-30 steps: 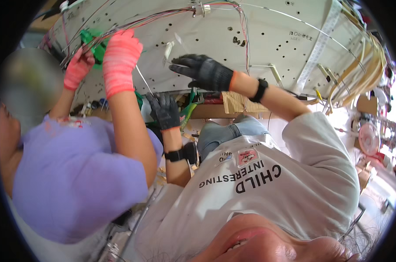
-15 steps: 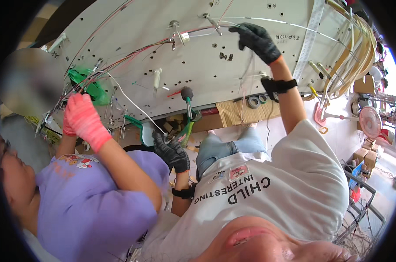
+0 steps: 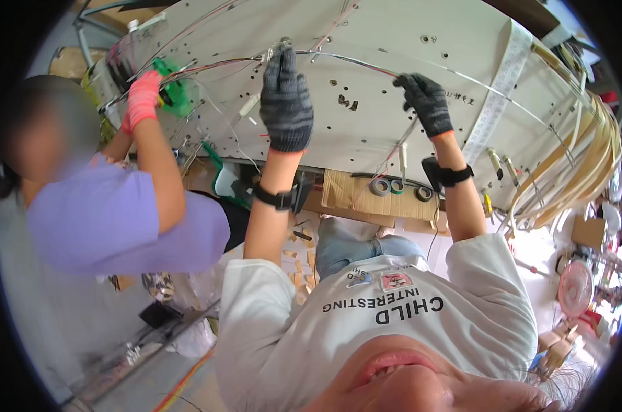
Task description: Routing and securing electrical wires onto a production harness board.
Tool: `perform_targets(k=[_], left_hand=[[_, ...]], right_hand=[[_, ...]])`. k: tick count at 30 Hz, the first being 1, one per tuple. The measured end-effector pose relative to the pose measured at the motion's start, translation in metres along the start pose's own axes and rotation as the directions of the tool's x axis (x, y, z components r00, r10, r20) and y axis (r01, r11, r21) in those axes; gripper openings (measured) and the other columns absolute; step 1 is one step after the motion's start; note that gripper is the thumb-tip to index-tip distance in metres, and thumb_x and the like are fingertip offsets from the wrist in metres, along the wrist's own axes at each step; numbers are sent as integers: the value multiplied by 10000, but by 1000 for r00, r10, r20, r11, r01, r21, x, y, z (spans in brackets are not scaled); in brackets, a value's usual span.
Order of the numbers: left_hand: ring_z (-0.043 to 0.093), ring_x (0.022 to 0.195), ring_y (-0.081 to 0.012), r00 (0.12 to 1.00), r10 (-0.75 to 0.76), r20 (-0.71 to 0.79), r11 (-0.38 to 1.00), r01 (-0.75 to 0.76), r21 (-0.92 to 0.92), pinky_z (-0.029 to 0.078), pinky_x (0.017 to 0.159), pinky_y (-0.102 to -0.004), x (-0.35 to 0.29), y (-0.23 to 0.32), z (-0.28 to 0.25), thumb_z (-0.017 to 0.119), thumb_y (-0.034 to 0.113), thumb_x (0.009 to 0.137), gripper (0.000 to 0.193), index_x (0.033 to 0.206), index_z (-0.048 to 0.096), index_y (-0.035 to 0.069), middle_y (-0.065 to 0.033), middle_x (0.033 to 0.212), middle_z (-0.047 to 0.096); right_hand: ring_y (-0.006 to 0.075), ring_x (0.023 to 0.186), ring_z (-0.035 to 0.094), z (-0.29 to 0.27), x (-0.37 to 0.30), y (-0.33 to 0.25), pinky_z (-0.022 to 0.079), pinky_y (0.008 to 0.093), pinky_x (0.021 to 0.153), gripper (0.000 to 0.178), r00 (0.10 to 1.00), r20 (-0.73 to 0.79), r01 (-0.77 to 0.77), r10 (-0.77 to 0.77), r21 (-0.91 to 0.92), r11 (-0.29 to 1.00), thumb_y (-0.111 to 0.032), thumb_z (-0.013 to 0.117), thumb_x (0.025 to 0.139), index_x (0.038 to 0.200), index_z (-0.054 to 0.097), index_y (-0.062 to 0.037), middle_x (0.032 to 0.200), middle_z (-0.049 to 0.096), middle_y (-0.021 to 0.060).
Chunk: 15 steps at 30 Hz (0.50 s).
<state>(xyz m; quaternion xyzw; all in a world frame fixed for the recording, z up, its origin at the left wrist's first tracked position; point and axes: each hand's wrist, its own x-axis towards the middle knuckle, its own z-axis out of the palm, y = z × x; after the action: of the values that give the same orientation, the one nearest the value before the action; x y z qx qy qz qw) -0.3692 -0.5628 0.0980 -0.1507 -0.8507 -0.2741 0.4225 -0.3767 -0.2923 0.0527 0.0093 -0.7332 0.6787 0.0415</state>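
A bundle of thin red, black and white wires (image 3: 352,60) runs across a pale, hole-dotted board (image 3: 366,103). My left hand (image 3: 285,103), in a dark grey striped glove, reaches up to the bundle beside a metal holder (image 3: 266,55). Its fingers are stretched out and look open, though their tips partly cover the holder. Further right, my right hand (image 3: 426,103), in a similar glove, has its fingers curled and pinched at the right-hand part of the bundle. A pale cord or rod hangs below that hand.
At left, a co-worker in purple with pink gloves (image 3: 143,96) handles the bundle beside a green bag (image 3: 176,89). Pegs, such as a white one (image 3: 249,105), stick out of the board. Tape rolls (image 3: 380,186) lie on cardboard at its near edge. Pale strips (image 3: 592,158) hang at right.
My left hand has risen from below the board's near edge to the wire bundle. The right hand stays at the wires. The view has shifted, and the co-worker appears further left.
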Motion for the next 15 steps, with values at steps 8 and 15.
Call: perform_targets(k=[8,15], left_hand=[[556,1142,-349,984,36,-172,985,-6,171,416,1008,-464,31,-46,-23,629,116,750,539,1282,571,52,-195,1260,578],[595,1020,-296,954,240,179,925,-280,255,379,998,-482,49,-80,-26,715,228,742,258,975,711,117,-87,1014,679]], right_hand=[[58,522,457,-51,-77,24,454,250,506,294,955,91,-289,284,56,956,-273,564,988,953,694,-11,590,456,-42],[106,508,549,-59,-112,31,437,256,487,255,945,-121,-292,304,110,950,-234,578,967,946,685,-3,628,547,6]])
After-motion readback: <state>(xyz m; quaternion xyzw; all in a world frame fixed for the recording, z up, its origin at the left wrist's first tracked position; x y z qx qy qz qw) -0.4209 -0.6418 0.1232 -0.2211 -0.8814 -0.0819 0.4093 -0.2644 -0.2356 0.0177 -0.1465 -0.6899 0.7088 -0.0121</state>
